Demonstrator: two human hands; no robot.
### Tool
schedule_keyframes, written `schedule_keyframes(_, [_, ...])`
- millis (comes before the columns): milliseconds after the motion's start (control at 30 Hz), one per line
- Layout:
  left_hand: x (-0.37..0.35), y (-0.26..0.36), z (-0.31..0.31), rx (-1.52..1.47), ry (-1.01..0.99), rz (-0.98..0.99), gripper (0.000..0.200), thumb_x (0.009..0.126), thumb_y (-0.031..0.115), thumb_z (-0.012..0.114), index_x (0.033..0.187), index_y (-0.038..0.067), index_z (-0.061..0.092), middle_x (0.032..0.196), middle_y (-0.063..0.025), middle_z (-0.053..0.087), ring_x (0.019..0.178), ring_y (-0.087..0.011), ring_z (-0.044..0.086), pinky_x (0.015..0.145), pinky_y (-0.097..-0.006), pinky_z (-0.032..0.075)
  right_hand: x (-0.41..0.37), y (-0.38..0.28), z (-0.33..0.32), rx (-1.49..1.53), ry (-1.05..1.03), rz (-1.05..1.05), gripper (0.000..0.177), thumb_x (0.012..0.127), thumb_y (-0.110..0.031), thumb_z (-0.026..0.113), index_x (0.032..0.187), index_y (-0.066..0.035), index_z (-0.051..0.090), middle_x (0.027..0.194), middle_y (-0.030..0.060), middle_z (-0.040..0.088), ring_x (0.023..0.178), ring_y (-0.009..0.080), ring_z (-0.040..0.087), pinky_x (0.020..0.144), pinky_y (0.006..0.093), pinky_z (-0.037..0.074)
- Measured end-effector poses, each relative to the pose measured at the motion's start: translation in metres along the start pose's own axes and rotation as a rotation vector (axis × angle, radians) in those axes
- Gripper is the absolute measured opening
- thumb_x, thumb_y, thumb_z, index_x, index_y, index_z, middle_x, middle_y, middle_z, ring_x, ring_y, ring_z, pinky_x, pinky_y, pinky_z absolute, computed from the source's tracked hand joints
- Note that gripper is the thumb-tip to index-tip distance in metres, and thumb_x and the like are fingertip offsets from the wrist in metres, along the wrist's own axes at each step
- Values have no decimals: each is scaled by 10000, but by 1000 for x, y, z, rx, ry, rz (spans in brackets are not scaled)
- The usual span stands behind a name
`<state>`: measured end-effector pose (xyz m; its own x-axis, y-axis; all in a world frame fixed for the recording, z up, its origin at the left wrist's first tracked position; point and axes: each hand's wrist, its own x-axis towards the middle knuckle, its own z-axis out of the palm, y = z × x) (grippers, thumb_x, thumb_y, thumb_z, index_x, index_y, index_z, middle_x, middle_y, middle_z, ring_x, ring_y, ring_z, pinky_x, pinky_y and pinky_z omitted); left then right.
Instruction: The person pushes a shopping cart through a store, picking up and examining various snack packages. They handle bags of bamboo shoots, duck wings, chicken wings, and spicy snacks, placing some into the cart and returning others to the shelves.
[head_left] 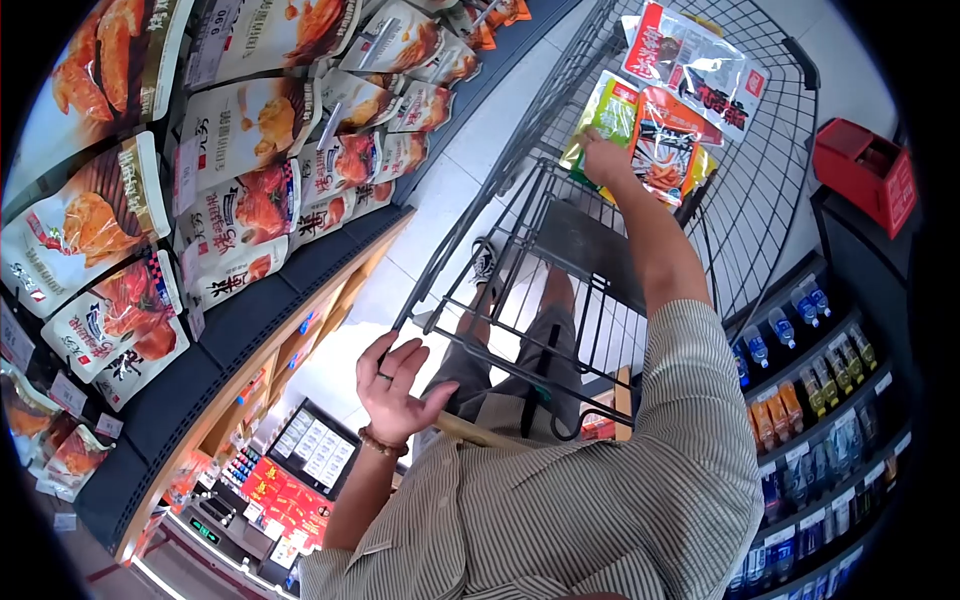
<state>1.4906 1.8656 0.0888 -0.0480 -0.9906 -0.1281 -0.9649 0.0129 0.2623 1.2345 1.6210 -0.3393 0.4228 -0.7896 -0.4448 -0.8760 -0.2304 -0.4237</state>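
Note:
My right hand [606, 158] reaches down into a wire shopping cart [745, 190], its fingers closed on the edge of a green snack packet [612, 112]. Beside that packet lies an orange and yellow snack packet [662, 150] with a picture of food. A red and silver packet [692, 70] rests farther up in the cart, partly over the others. My left hand [398, 388], with a ring and a beaded bracelet, is beside the cart's near left corner. Its fingers are bent and apart, the thumb stretched out, with nothing in the palm.
Shelves [235, 325] on the left carry rows of packaged meat snacks [80, 225] with price tags. At right, a curved shelf [830, 440] holds bottled drinks, with a red box [865, 175] above. A checkout counter [215, 530] shows at lower left.

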Motion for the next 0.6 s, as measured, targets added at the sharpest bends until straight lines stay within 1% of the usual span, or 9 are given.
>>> schedule_keyframes(67, [-1, 1, -2, -3, -8, -7, 498, 727, 448, 847, 991, 42, 730, 1012, -105, 733, 1117, -373, 616, 896, -468, 517, -2, -9, -9, -221, -185, -12, 423, 916, -92, 548, 1331, -162, 600, 1364, 62, 574, 1081, 325, 690, 856, 476, 582])
schedule_keyframes(100, [1, 3, -3, -3, -6, -17, 491, 699, 431, 862, 987, 53, 739, 1016, -93, 736, 1119, -356, 622, 891, -457, 515, -3, -8, -4, -306, -80, -33, 348, 937, -105, 541, 1258, -175, 657, 1268, 70, 626, 1061, 284, 702, 812, 443, 595])
schedule_keyframes(133, [3, 4, -3, -4, 3, -26, 487, 670, 415, 878, 983, 64, 749, 1020, -80, 739, 1121, -339, 628, 886, -446, 513, -5, 1, -5, -314, -77, -34, 348, 937, -105, 541, 1258, -175, 657, 1268, 70, 626, 1061, 284, 702, 812, 443, 595])
schedule_keyframes(200, [1, 2, -3, -7, 19, -20, 487, 670, 422, 878, 981, 71, 748, 1021, -73, 739, 1117, -334, 629, 890, -443, 512, -7, 10, -9, -366, -169, -46, 304, 942, -115, 537, 1215, -139, 666, 1229, 104, 646, 1024, 284, 714, 802, 430, 589])
schedule_keyframes(233, [1, 1, -3, -12, 14, -12, 492, 703, 442, 858, 985, 56, 739, 1019, -89, 736, 1118, -352, 622, 893, -454, 516, -8, 12, -12, -352, -150, -47, 241, 947, -153, 547, 1111, -147, 723, 1134, 111, 709, 962, 282, 734, 755, 419, 593])
schedule_keyframes(267, [2, 2, -2, -19, 10, -2, 501, 737, 461, 838, 989, 41, 730, 1018, -104, 734, 1119, -370, 615, 897, -466, 520, -7, 11, -13, -358, -137, -47, 241, 947, -153, 547, 1111, -147, 723, 1134, 111, 709, 962, 282, 734, 755, 419, 593])
schedule_keyframes(367, [5, 1, -1, -17, 24, 11, 490, 732, 442, 843, 990, 42, 728, 1015, -101, 735, 1122, -366, 618, 897, -468, 523, -11, 9, -12, -465, -299, 71, 219, 932, -143, 565, 1003, -172, 771, 955, 71, 765, 907, 269, 754, 708, 398, 589])
schedule_keyframes(533, [1, 2, -2, -31, 31, 1, 477, 718, 416, 851, 984, 40, 726, 1013, -104, 734, 1119, -368, 621, 895, -466, 524, -38, 21, -31, -455, -215, -28, 179, 929, -160, 586, 943, -170, 764, 912, 54, 754, 877, 261, 750, 693, 387, 579])
schedule_keyframes(600, [1, 2, -2, -43, 59, 12, 475, 709, 405, 855, 980, 37, 726, 1008, -108, 733, 1113, -372, 622, 890, -465, 526, -53, 23, -45, -549, -209, -82, 165, 925, -166, 591, 991, -155, 741, 988, 81, 726, 946, 270, 720, 708, 382, 571])
